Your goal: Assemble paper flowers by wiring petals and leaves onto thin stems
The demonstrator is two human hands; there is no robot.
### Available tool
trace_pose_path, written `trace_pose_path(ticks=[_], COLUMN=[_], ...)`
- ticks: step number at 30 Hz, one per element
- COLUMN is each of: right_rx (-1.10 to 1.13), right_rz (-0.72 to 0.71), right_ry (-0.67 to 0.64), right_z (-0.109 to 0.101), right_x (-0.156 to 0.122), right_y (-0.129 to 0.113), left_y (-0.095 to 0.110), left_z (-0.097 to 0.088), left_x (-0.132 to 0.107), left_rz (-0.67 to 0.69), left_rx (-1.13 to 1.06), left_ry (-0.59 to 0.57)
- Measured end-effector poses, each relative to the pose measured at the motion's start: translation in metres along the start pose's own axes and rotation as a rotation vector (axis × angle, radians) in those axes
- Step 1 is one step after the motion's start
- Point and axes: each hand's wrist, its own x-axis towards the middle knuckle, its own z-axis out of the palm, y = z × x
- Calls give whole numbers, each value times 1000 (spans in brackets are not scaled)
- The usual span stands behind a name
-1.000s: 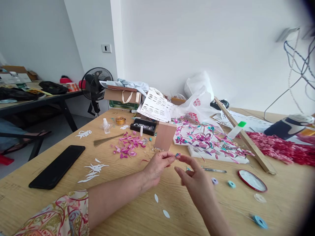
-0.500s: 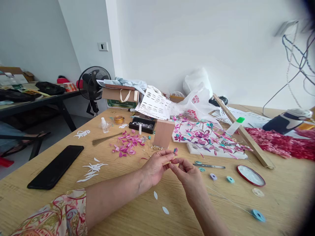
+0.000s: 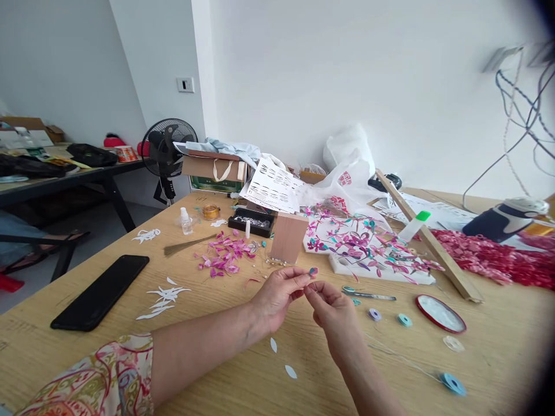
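- Left hand (image 3: 277,294): pinching small pink-and-blue piece (image 3: 313,271) at fingertips; piece at 11 o'clock from right hand (image 3: 333,315).
- Right hand: fingertips pinched together, just beside left's; cannot tell what they grip.
- Blue spool (image 3: 453,383): 4 o'clock from both hands.

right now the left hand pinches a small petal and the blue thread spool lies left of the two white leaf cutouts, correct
The side is wrong: the head view shows the blue thread spool right of the two white leaf cutouts. The left hand does pinch a small petal.
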Motion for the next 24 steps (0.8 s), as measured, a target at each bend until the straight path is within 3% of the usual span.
trace_pose_path(ticks=[11, 24], right_rx=[92, 28], right_rz=[78, 171], right_ry=[-38, -93], right_z=[6, -15], right_x=[-3, -3], right_y=[-4, -17], left_y=[-2, -1], left_z=[1, -14], left_x=[0, 11], left_rz=[-6, 29], left_rx=[-8, 136], left_ry=[-22, -53])
